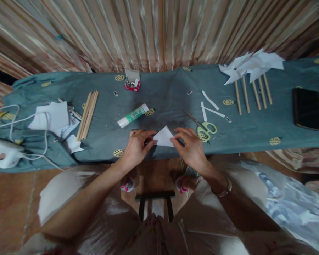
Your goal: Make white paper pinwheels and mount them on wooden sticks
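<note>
A small white sheet of paper (164,137), folded into a triangle with its point away from me, is held near the front edge of the cloth-covered table. My left hand (138,146) pinches its left corner between thumb and fingers. On the opposite corner, my right hand (189,146) grips the paper the same way. Scissors with light green handles (206,130) lie just beyond my right hand, blades pointing up and left. Beyond my left hand rests a capped glue stick (133,115), white and green.
Paper pinwheels (251,67) on wooden sticks lie at the back right, near a black phone (307,108). Cut paper strips (210,100) are behind the scissors. Leftward are wooden sticks (87,115), a red box of metal pins (132,83), paper pieces (51,117) and a corded white power strip (4,153).
</note>
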The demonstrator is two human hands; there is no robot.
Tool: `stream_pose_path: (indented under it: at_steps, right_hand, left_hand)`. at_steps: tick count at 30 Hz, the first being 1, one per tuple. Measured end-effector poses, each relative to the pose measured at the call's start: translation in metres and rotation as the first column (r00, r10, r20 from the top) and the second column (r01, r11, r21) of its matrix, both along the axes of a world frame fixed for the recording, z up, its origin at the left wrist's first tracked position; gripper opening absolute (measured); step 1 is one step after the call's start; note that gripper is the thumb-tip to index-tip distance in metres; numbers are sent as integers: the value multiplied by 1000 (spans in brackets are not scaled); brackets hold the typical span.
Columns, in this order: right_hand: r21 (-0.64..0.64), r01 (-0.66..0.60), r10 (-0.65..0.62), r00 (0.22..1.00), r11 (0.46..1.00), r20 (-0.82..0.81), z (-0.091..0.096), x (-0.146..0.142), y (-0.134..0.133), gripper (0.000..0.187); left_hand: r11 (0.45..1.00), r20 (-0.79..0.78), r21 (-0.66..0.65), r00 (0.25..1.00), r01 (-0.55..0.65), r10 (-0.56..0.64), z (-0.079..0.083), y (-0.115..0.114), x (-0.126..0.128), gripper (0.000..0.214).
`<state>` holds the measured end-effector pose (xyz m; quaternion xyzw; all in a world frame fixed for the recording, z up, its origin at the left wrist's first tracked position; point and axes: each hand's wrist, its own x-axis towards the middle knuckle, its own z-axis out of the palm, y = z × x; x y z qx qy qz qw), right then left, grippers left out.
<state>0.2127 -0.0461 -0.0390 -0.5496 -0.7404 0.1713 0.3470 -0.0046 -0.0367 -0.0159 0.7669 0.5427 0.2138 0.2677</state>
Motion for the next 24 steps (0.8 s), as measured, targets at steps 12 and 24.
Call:
stream_pose_path:
  at_steps: [12, 24]
  right_hand:
    - [5, -17, 17, 999, 1000, 36, 1, 1, 1, 13]
    - [-28, -4, 5, 999, 1000, 45, 2, 2, 3, 17]
  left_hand:
    - [922, -200, 309, 963, 235, -179, 0, -14, 5, 32]
    - [889, -304, 213, 892, 405, -334, -27, -40, 17, 69]
